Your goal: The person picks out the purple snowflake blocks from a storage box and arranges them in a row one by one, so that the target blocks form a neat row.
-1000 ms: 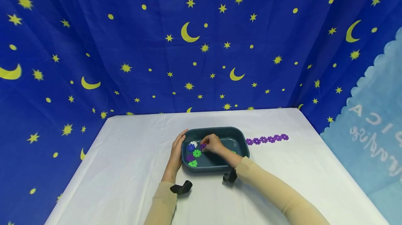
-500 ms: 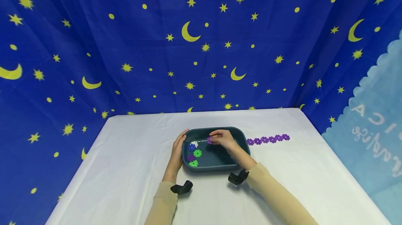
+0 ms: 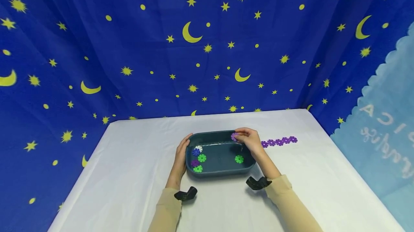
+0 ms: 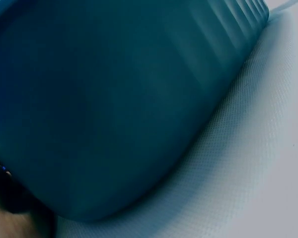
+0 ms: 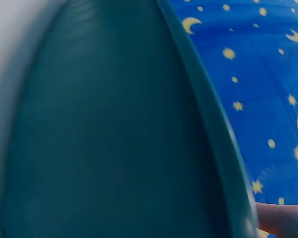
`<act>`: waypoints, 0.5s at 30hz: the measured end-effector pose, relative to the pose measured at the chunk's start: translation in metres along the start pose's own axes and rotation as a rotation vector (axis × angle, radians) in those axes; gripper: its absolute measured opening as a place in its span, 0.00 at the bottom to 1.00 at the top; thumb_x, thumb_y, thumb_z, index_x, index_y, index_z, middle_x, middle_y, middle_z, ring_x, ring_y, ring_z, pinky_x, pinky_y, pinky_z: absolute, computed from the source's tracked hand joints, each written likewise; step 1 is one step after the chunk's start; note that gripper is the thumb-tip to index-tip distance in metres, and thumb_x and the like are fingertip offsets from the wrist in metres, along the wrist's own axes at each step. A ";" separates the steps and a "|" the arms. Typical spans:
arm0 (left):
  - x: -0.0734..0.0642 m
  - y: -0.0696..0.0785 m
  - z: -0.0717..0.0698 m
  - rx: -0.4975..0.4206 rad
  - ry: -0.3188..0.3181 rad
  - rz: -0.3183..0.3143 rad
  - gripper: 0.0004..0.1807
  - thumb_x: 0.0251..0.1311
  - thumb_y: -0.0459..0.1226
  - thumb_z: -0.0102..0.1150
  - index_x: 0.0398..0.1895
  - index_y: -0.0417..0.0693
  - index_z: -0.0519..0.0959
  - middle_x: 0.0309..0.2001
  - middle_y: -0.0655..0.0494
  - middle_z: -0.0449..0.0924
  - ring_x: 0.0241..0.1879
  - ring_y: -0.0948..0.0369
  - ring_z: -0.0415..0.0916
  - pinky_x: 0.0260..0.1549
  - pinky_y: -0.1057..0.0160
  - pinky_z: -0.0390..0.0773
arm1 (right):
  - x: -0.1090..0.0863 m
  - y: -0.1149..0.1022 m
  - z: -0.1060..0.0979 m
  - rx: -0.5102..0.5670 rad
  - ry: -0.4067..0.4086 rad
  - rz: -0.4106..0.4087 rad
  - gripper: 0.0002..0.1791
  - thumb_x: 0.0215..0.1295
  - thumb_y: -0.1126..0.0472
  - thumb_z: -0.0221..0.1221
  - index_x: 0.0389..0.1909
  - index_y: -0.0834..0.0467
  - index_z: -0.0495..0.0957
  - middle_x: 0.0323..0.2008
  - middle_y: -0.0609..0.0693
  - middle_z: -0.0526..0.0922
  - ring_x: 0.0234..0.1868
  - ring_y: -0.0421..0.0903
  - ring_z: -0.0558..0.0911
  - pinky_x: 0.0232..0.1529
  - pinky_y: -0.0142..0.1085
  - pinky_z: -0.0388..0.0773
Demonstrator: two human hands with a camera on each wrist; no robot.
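Note:
A dark teal plastic basin (image 3: 220,174) stands on the white-covered table in the head view. Along its left outer wall lies my left hand (image 3: 181,154), fingers extended and touching it; the thumb is hard to see. My right hand (image 3: 250,140) pinches a purple snowflake disc (image 3: 234,137) at the basin's far right rim. Inside on the left are a white snowflake disc (image 3: 199,148), a blue one, a purple one and two green ones; another green disc (image 3: 239,159) lies on the right. The left wrist view is mostly filled by the basin's outer wall (image 4: 114,99).
To the right of the basin, a row of several joined purple snowflake discs (image 3: 279,142) lies on the table (image 3: 129,174). A blue curtain (image 3: 155,45) with moons and stars hangs behind. A light blue cloth (image 3: 385,135) with lettering hangs at the right.
My right hand has carried the purple disc from the basin's left part to its far right rim, uncovering the green disc on the right. My left hand has stayed at the basin's left side.

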State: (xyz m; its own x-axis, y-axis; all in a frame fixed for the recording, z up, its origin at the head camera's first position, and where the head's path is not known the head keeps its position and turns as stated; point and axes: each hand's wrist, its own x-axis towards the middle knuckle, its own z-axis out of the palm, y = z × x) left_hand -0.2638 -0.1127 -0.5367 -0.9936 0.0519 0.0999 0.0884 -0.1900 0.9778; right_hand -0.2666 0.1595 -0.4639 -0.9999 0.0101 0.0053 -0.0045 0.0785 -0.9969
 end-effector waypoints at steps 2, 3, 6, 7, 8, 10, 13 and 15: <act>0.000 0.000 0.001 -0.008 0.006 -0.022 0.27 0.71 0.49 0.40 0.68 0.48 0.65 0.72 0.50 0.59 0.73 0.53 0.52 0.72 0.50 0.53 | -0.001 -0.002 -0.011 0.010 0.027 0.006 0.18 0.61 0.72 0.58 0.50 0.78 0.72 0.24 0.37 0.80 0.27 0.30 0.80 0.32 0.23 0.81; 0.000 -0.001 0.001 -0.006 0.011 -0.033 0.27 0.71 0.48 0.40 0.69 0.48 0.65 0.72 0.49 0.59 0.73 0.53 0.52 0.73 0.50 0.53 | -0.001 -0.003 -0.017 0.016 0.042 0.010 0.18 0.61 0.72 0.57 0.50 0.79 0.72 0.24 0.37 0.80 0.27 0.30 0.80 0.32 0.23 0.80; 0.001 0.000 0.002 -0.011 0.031 -0.067 0.26 0.72 0.45 0.39 0.69 0.47 0.64 0.72 0.49 0.58 0.73 0.52 0.51 0.73 0.48 0.50 | 0.001 -0.005 -0.036 0.052 0.090 0.014 0.18 0.63 0.71 0.56 0.50 0.80 0.71 0.23 0.36 0.81 0.27 0.30 0.81 0.32 0.23 0.81; 0.002 0.001 0.002 -0.012 0.039 -0.079 0.25 0.72 0.44 0.38 0.69 0.46 0.64 0.72 0.49 0.58 0.73 0.52 0.51 0.73 0.49 0.50 | 0.002 -0.006 -0.043 0.072 0.116 0.018 0.17 0.63 0.71 0.56 0.49 0.79 0.72 0.22 0.36 0.81 0.26 0.30 0.81 0.31 0.23 0.81; 0.003 0.001 0.002 -0.007 0.041 -0.082 0.25 0.72 0.44 0.38 0.69 0.46 0.64 0.72 0.48 0.58 0.74 0.52 0.50 0.73 0.49 0.50 | 0.003 -0.006 -0.050 0.096 0.140 0.022 0.15 0.63 0.71 0.56 0.48 0.77 0.73 0.22 0.36 0.81 0.26 0.31 0.81 0.31 0.23 0.81; 0.004 0.002 0.002 -0.001 0.039 -0.086 0.25 0.73 0.42 0.37 0.69 0.45 0.63 0.73 0.48 0.57 0.74 0.52 0.49 0.74 0.49 0.49 | 0.006 -0.006 -0.067 0.146 0.197 0.035 0.11 0.63 0.71 0.55 0.45 0.72 0.76 0.21 0.36 0.82 0.25 0.31 0.81 0.30 0.23 0.81; 0.004 0.002 0.002 -0.007 0.047 -0.099 0.24 0.73 0.41 0.37 0.69 0.46 0.64 0.73 0.50 0.57 0.74 0.54 0.49 0.74 0.51 0.48 | 0.008 -0.004 -0.094 0.179 0.304 0.083 0.05 0.63 0.70 0.57 0.38 0.62 0.80 0.21 0.36 0.82 0.23 0.32 0.79 0.28 0.22 0.79; 0.004 0.002 0.002 -0.007 0.052 -0.106 0.24 0.73 0.41 0.37 0.69 0.47 0.64 0.72 0.51 0.58 0.74 0.55 0.49 0.74 0.51 0.48 | 0.008 -0.001 -0.113 0.175 0.380 0.132 0.06 0.63 0.68 0.58 0.33 0.55 0.81 0.21 0.35 0.80 0.23 0.32 0.77 0.28 0.21 0.77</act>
State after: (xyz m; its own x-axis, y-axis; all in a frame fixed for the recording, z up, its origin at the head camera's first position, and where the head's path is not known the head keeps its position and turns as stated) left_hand -0.2675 -0.1107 -0.5334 -0.9997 0.0212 -0.0134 -0.0172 -0.1926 0.9811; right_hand -0.2737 0.2719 -0.4542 -0.9173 0.3773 -0.1274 0.0889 -0.1180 -0.9890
